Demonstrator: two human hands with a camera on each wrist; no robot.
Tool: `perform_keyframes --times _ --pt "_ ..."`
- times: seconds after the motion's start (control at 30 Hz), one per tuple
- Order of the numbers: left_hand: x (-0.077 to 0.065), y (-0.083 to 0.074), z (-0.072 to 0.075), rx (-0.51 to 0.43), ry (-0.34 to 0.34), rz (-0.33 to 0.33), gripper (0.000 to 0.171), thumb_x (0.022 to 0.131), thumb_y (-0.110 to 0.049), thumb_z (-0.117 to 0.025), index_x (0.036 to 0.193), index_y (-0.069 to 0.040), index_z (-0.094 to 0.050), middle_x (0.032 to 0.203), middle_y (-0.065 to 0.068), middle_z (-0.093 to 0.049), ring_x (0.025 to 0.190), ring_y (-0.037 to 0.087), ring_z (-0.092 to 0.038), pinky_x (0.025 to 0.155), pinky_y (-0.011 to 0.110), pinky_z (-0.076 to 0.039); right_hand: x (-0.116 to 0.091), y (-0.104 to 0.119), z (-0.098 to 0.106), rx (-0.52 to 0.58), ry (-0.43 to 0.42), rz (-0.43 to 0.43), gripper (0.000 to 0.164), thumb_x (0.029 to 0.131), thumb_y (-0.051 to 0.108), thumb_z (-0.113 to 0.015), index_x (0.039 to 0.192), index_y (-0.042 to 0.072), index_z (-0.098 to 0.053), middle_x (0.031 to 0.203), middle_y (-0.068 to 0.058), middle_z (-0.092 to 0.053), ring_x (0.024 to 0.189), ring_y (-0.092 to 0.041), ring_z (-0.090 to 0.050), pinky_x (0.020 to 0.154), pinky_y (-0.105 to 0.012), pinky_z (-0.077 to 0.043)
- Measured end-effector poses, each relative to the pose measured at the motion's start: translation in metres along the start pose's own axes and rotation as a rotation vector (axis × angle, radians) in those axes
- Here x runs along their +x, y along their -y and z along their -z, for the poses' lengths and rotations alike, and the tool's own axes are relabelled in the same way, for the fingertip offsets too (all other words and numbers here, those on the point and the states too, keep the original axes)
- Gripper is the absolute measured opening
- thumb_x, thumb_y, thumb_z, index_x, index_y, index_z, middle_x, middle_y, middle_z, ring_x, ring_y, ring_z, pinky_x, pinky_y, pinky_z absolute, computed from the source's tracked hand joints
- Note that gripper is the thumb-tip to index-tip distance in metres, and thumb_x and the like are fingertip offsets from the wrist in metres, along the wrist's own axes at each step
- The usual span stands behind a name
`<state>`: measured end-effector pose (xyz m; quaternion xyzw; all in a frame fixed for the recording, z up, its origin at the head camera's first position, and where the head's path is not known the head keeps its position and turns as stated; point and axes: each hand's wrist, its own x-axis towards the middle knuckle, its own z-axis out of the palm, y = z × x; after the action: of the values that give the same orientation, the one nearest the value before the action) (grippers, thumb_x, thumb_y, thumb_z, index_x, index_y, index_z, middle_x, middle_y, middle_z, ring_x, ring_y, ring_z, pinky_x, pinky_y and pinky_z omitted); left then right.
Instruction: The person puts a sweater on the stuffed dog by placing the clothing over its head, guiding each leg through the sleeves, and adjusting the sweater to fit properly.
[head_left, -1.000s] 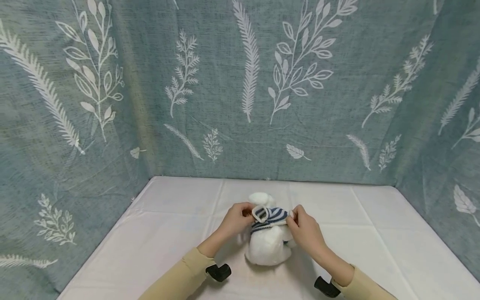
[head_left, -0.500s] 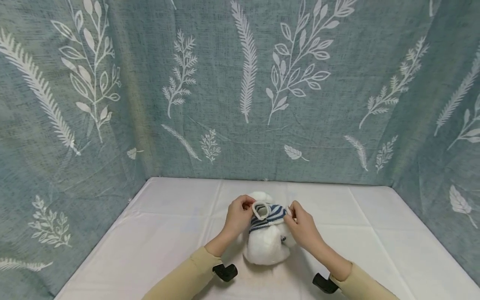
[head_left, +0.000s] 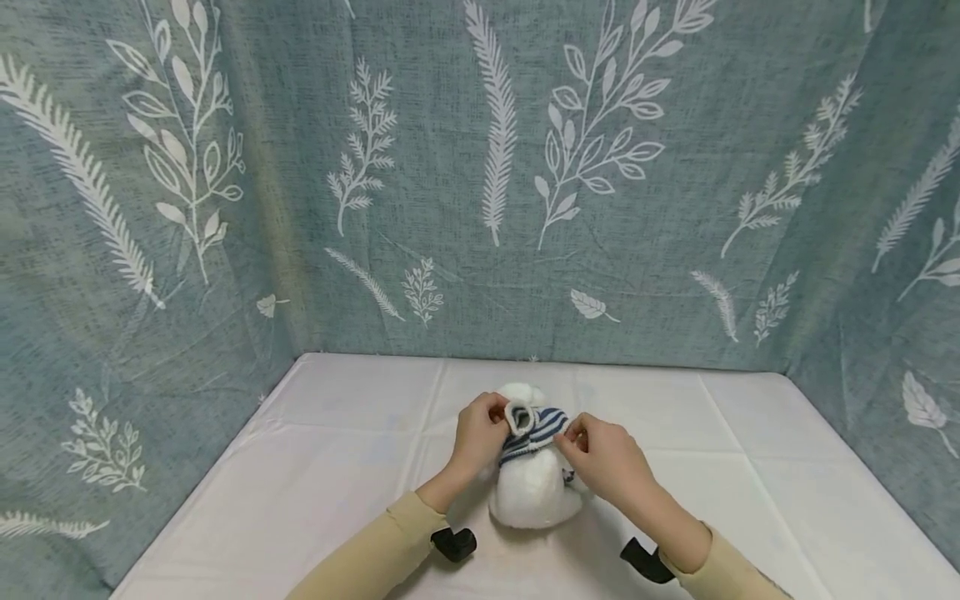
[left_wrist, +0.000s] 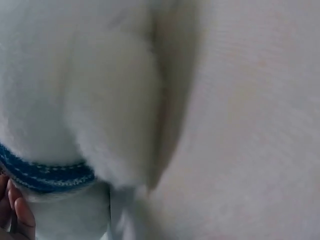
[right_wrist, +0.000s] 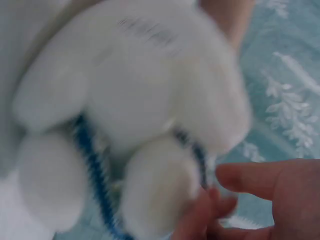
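A white plush toy (head_left: 528, 492) sits on the table, wearing a blue-and-white striped knitted sweater (head_left: 549, 427). A round opening with white trim shows on the sweater's left side. My left hand (head_left: 478, 429) pinches the sweater beside that opening; in the left wrist view its fingertips (left_wrist: 24, 212) are at the striped knit. On the other side, the curled fingers of my right hand (head_left: 607, 458) pinch the sweater's edge. In the right wrist view, thumb and fingers (right_wrist: 245, 177) meet around the edge next to a rounded white limb (right_wrist: 160, 187) of the plush toy, blurred.
A white cloth covers the table (head_left: 360, 442). Behind it and along both sides hangs a teal curtain (head_left: 465, 167) with white leaf prints. Black wrist devices (head_left: 455, 545) sit at both cuffs.
My right hand has shifted left and slightly down along the sweater's edge. My left hand has risen a little, and the trimmed opening has changed shape.
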<state>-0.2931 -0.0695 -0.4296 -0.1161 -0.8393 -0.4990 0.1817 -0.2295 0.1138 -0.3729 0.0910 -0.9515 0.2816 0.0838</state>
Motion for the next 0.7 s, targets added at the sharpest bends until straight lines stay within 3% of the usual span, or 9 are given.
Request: perform_keyframes --times 0.17,0.4,0.6,0.7 --pt "-0.001 -0.001 -0.002 -0.013 0.026 -0.024 0.012 0.083 -0.001 -0.06 0.09 -0.009 -0.068 0.072 0.001 -0.062 0.061 0.006 -0.05 0.056 0.019 -0.041 0.001 0.004 -0.006 0.094 0.062 -0.038 0.024 0.091 0.034 -0.061 0.083 0.011 -0.062 0.062 0.003 -0.056 0.051 -0.008 -0.051 0.049 -0.026 -0.04" --pt "-0.002 0.0 -0.001 0.013 0.097 -0.064 0.011 0.09 -0.005 -0.057 0.096 -0.013 -0.061 0.078 -0.001 -0.064 0.068 0.007 -0.052 0.06 0.02 -0.043 0.012 -0.005 -0.016 0.146 0.026 -0.084 0.028 0.09 0.036 -0.063 0.079 0.01 -0.063 0.059 0.001 -0.056 0.05 -0.01 -0.051 0.05 -0.027 -0.038" --pt "-0.001 0.001 0.001 0.118 0.103 -0.159 0.013 0.09 -0.002 -0.052 0.098 -0.01 -0.057 0.084 0.003 -0.066 0.069 0.012 -0.057 0.064 0.024 -0.045 0.021 -0.011 -0.024 0.153 -0.018 -0.046 0.021 0.086 0.024 -0.063 0.07 0.011 -0.056 0.054 0.002 -0.048 0.048 -0.011 -0.044 0.049 -0.026 -0.036" --pt "-0.002 0.002 0.004 0.143 0.092 -0.157 0.011 0.092 -0.003 -0.051 0.1 -0.009 -0.055 0.08 0.002 -0.064 0.062 0.01 -0.052 0.06 0.023 -0.043 0.024 -0.013 -0.026 0.175 -0.045 0.001 0.019 0.083 0.017 -0.061 0.068 0.012 -0.051 0.052 0.003 -0.042 0.046 -0.01 -0.038 0.049 -0.025 -0.033"
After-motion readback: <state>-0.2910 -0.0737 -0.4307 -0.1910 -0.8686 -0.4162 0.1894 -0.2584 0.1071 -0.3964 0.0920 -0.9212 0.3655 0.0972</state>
